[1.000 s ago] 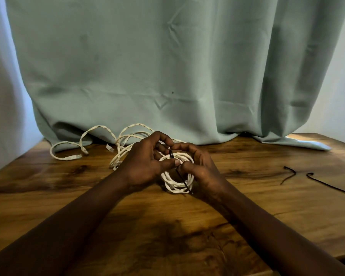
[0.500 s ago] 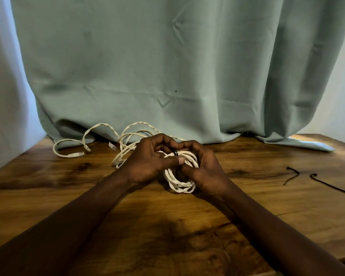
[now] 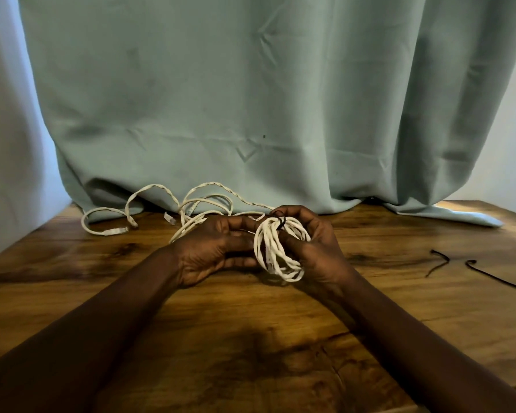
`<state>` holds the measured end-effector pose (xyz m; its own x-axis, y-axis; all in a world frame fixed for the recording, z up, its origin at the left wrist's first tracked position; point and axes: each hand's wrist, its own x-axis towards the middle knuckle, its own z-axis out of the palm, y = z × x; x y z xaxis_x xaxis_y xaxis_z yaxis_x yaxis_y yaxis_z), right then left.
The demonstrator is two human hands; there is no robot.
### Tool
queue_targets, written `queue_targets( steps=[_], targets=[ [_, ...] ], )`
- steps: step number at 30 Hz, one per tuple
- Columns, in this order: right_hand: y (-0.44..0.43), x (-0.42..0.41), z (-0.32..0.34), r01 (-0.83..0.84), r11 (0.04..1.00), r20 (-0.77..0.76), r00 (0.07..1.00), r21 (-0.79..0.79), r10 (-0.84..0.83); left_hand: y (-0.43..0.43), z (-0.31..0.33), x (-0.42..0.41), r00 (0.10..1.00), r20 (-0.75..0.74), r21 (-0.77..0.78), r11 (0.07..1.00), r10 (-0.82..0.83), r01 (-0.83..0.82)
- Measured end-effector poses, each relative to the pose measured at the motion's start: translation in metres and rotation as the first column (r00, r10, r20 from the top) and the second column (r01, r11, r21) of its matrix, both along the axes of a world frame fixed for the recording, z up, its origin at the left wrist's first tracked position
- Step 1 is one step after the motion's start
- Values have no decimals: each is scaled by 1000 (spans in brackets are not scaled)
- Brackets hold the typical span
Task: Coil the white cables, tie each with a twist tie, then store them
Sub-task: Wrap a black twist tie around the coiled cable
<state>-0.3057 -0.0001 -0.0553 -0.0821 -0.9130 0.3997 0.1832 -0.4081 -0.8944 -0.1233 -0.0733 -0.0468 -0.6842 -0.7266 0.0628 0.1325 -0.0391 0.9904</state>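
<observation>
- White coiled cable [image 3: 270,251], black twist tie [image 3: 281,223] round its top, gripped by right hand [image 3: 320,248] over the table [image 3: 414,323].
- Left hand [image 3: 215,248] curls against it; pinching unclear.
- Tying looks done; storing it likely follows.

Seemingly a home room — a knotty brown wooden table [image 3: 399,308] backed by a long pale-green fabric curtain [image 3: 251,99] and white wall [image 3: 513,138].

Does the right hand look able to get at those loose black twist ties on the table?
Probably yes: only bare table lies between the right hand and the twist ties. But its fingers grip the coiled white cable, so it isn't free.
</observation>
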Motion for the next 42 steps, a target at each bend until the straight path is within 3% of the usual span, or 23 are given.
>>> queue_targets(
  steps=[6, 10, 13, 20, 26, 31, 33, 37, 42],
  targets=[
    [-2, -4, 1, -27, 999, 42, 999, 28, 26, 0, 0, -6, 993, -62, -43, 993, 105, -108],
    [0, -5, 1, -86, 993, 20, 996, 79, 85, -1, -2, -8, 940, -85, -290, 895, 330, -340],
    [-2, -7, 3, -76, 994, 16, 997, 81, 75, -2, -3, -11, 899, -108, -444, 788, 425, -426],
    [0, -9, 7, -102, 983, 63, 994, 155, 93, -2, -3, -13, 828, -109, -653, 588, 551, -477],
    [-1, -9, 7, -5, 965, 43, 999, 261, -6, -1, -9, -17, 769, -81, -761, 460, 634, -458],
    [-2, -11, 9, -61, 953, 103, 994, 298, 32, 0, -9, -20, 728, -107, -822, 351, 677, -448],
    [-2, -12, 7, -10, 955, 44, 999, 297, -3, 1, -9, -19, 727, -68, -813, 384, 683, -438],
    [0, -12, 4, 66, 965, -57, 997, 253, -53, 4, -8, -17, 868, -72, -578, 688, 492, -438],
    [-4, -10, 0, 85, 983, -85, 994, 164, -71, 9, -3, -19, 919, -213, -459, 797, 331, -393]
  ],
)
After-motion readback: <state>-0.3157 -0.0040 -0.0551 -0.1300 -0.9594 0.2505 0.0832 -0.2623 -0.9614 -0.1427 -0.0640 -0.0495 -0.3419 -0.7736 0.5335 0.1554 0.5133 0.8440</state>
